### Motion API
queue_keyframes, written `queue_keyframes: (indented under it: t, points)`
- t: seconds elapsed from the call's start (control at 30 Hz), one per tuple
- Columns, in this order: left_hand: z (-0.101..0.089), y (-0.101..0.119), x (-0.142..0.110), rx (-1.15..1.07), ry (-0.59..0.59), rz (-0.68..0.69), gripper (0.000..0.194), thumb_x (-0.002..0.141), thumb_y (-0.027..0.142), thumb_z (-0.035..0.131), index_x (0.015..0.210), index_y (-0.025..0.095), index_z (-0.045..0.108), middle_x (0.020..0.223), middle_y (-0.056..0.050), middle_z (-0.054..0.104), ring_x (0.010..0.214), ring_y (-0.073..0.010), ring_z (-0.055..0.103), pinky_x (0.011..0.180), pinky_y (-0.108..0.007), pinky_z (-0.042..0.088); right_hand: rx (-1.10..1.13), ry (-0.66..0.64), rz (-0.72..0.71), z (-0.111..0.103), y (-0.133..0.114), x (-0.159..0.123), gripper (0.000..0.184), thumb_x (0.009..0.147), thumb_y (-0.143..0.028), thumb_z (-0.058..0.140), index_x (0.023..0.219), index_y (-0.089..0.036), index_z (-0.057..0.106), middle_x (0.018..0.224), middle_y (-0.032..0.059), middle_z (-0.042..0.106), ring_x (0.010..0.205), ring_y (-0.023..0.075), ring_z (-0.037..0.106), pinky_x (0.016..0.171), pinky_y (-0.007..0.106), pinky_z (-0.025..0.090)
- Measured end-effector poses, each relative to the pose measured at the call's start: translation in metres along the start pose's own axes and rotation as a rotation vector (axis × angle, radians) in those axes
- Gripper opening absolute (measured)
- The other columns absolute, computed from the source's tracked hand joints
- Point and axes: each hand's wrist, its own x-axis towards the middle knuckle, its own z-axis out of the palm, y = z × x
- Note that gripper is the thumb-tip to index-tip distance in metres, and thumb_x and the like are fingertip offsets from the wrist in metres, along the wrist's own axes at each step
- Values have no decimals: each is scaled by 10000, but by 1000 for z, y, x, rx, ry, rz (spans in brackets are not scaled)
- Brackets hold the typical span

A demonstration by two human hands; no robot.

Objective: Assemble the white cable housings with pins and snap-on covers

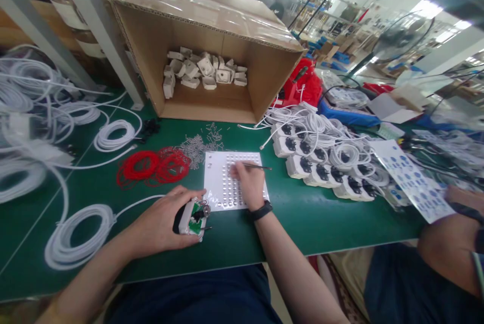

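Note:
My left hand (162, 223) is closed around a small white housing with a green circuit board (193, 218), held just above the green table's near edge. A white cable runs from it to a coil (75, 240) at the left. My right hand (247, 182) rests on a white perforated sheet (221, 182) dotted with small parts. It pinches thin metal tweezers (259, 166) that point to the right. A black band sits on that wrist.
An open cardboard box (212, 51) holding white plastic shells lies on its side at the back. Red wire loops (155, 166) and loose metal pins (198, 143) lie left of the sheet. Finished white units with cables (325, 162) crowd the right. Another person's arm (454, 233) is at far right.

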Motion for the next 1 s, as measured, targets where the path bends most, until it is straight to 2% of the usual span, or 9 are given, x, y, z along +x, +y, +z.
queue_keyframes:
  t: [0.17,0.47,0.73,0.8,0.9,1.0]
  points:
    - [2,1,3,18,4,-5,699,688,433,649,1321,261,408,1149,-58,510,1028,-233,540,894,-332,436,-135,29,-39,-1,-2,-2,259,760,-380,594,690,-134,634,607,57,690,549,183,662,548,273,546]
    - [4,1,0,10,56,-7,682,664,404,662,1296,249,455,1110,-67,546,983,-247,567,854,-341,458,-10,-66,-11,-5,5,2,302,727,-428,657,713,-131,599,612,67,687,514,166,645,521,274,547]
    - [4,1,-2,-10,76,8,674,671,418,664,1291,247,462,1120,-75,550,991,-254,570,847,-352,469,-16,-94,8,-7,-3,0,260,724,-389,663,697,-142,588,595,48,676,537,157,652,543,257,547]
    - [8,-2,-4,-31,124,13,666,650,398,693,1265,254,481,1152,-70,555,1037,-265,557,887,-372,458,-12,-93,-8,-7,-4,-2,245,733,-379,655,731,-148,576,606,37,676,550,154,656,547,255,548]
    - [20,-5,-10,-128,256,-51,632,626,318,731,1209,255,493,1211,-60,555,1123,-275,525,985,-425,405,40,-75,-22,-6,-1,-3,244,725,-354,665,796,-164,531,601,10,669,551,154,661,537,253,543]
    - [34,-3,-17,-426,413,-121,604,668,283,709,1206,244,436,1249,-75,541,1141,-258,536,991,-431,425,88,-62,-18,-6,4,-3,279,705,-356,691,805,-171,507,602,10,669,563,161,670,543,256,545]
